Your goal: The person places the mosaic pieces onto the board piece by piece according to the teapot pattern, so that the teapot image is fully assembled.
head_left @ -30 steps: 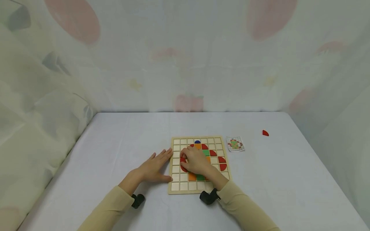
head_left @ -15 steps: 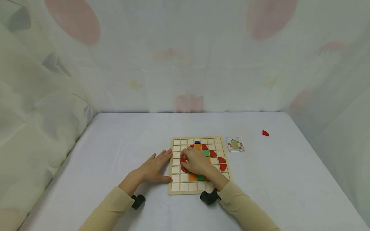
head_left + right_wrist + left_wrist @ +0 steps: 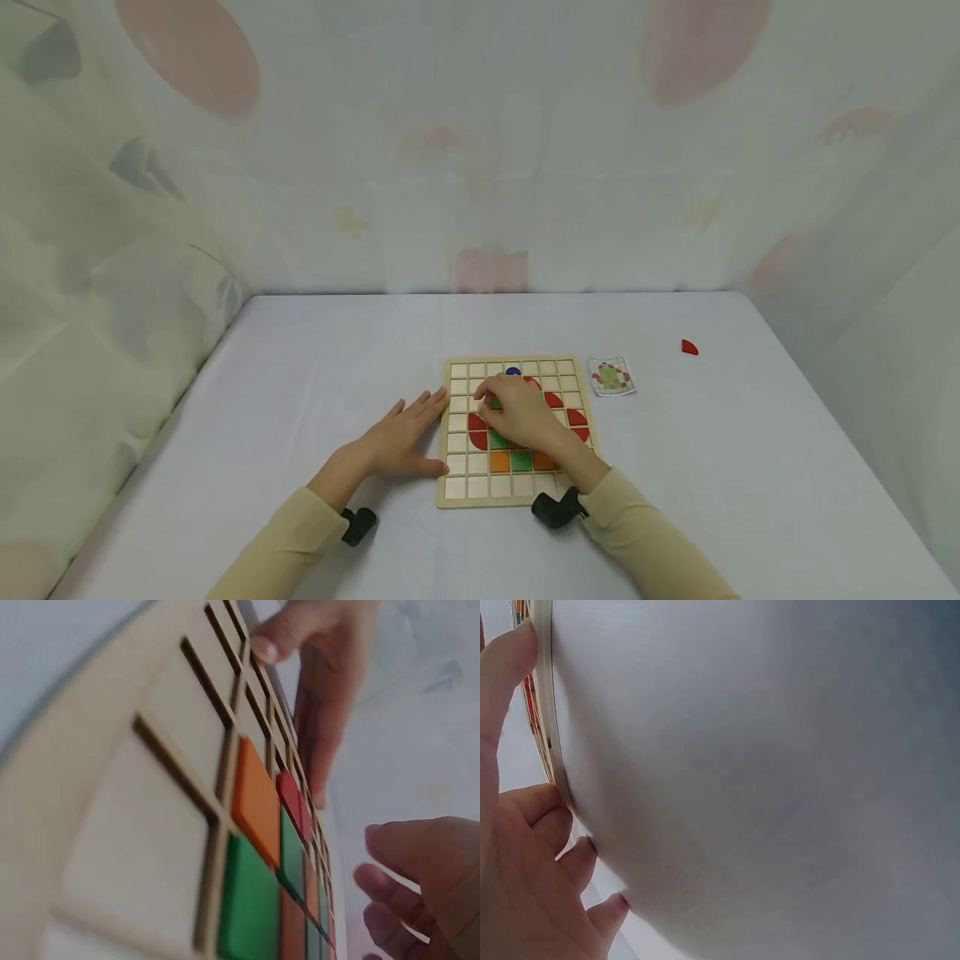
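Observation:
A wooden grid board (image 3: 480, 503) lies on the white table. My left hand (image 3: 401, 437) rests beside it, its spread fingers and thumb touching the left edge; the left wrist view shows the fingertips against that edge. Over the board's middle is my right hand (image 3: 525, 412), fingers loosely bent. In the right wrist view that hand (image 3: 442, 881) has thumb and fingers apart, and no piece shows between them. Two red quarter-circle pieces (image 3: 477, 441) sit just left of it. Near the front are an orange square (image 3: 499, 462) and a green square (image 3: 521, 461). The right hand hides several cells.
A small printed pattern card (image 3: 612, 377) lies right of the board. Farther right and back is a loose red quarter-circle piece (image 3: 689, 347). A blue half-circle piece (image 3: 513, 372) sits in the board's top row. Patterned cloth hangs behind and at the sides.
My right hand has left the two red pieces on the board's left and shifted slightly right, uncovering them. The left hand stays at the board's edge.

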`<action>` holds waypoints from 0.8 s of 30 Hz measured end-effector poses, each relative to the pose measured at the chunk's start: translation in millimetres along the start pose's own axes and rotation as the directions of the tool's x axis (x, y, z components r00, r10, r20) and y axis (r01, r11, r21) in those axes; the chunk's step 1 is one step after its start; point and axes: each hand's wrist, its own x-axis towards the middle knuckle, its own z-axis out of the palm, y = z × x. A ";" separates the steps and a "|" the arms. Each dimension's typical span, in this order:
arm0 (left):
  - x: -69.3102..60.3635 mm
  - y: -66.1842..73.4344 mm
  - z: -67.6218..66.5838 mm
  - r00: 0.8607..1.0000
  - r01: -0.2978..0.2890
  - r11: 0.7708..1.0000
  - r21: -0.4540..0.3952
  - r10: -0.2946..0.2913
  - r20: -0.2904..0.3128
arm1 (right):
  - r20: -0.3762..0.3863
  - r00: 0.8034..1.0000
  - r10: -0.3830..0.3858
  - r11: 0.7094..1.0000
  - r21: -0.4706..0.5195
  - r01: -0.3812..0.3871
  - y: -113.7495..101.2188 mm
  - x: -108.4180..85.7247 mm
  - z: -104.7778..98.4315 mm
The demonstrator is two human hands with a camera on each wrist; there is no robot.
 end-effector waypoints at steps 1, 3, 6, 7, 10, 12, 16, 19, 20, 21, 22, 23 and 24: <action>-0.1 -0.3 0.4 1.000 0.000 1.000 0.000 0.000 -0.001 | -0.011 1.000 0.003 1.000 0.024 -0.003 3.1 -0.8 -2.8; -0.2 -0.9 1.3 1.000 -0.003 1.000 0.003 0.003 -0.002 | -0.023 1.000 0.006 0.998 0.062 -0.005 9.2 -3.3 -9.4; -0.5 -0.9 1.2 1.000 0.000 1.000 0.003 0.000 -0.003 | -0.049 0.999 0.007 0.997 0.081 -0.003 19.0 -7.9 -19.5; -0.5 -0.8 1.2 1.000 0.000 1.000 0.003 0.000 -0.002 | -0.064 0.998 0.004 0.997 0.079 0.001 22.1 -9.5 -22.9; -0.4 -0.2 0.6 1.000 0.005 1.000 0.003 -0.005 0.000 | -0.101 0.995 0.007 0.997 0.075 0.001 34.1 -15.4 -32.7; -0.3 0.1 0.2 1.000 0.006 1.000 0.002 -0.006 0.001 | -0.121 0.993 0.014 0.997 0.080 -0.004 43.5 -19.4 -38.8; 0.0 0.3 -0.3 1.000 0.004 1.000 -0.003 -0.004 0.002 | -0.145 0.988 0.051 0.995 0.095 -0.037 64.5 -27.0 -52.1; 0.5 -0.4 -0.2 1.000 0.003 1.000 0.001 -0.003 0.003 | -0.177 0.979 0.097 0.993 0.087 -0.083 78.6 -31.8 -64.0; 0.6 -0.7 -0.3 1.000 0.004 1.000 0.003 -0.004 0.002 | -0.186 0.976 0.116 0.991 0.086 -0.102 82.9 -33.4 -68.4; 0.7 -1.0 -0.1 1.000 0.003 1.000 0.003 -0.003 0.002 | -0.197 0.972 0.129 0.990 0.078 -0.115 87.3 -34.9 -72.6; 0.8 -1.3 0.0 1.000 0.003 1.000 0.004 -0.003 0.002 | -0.205 0.968 0.142 0.989 0.077 -0.129 91.6 -36.6 -77.0; 0.8 -1.4 -0.2 1.000 0.004 1.000 0.005 -0.004 0.001 | -0.215 0.965 0.153 0.988 0.069 -0.141 96.4 -38.3 -81.3; 0.8 -1.4 -0.2 1.000 0.004 1.000 0.004 -0.004 0.001 | -0.224 0.961 0.160 0.987 0.067 -0.148 101.4 -40.0 -85.5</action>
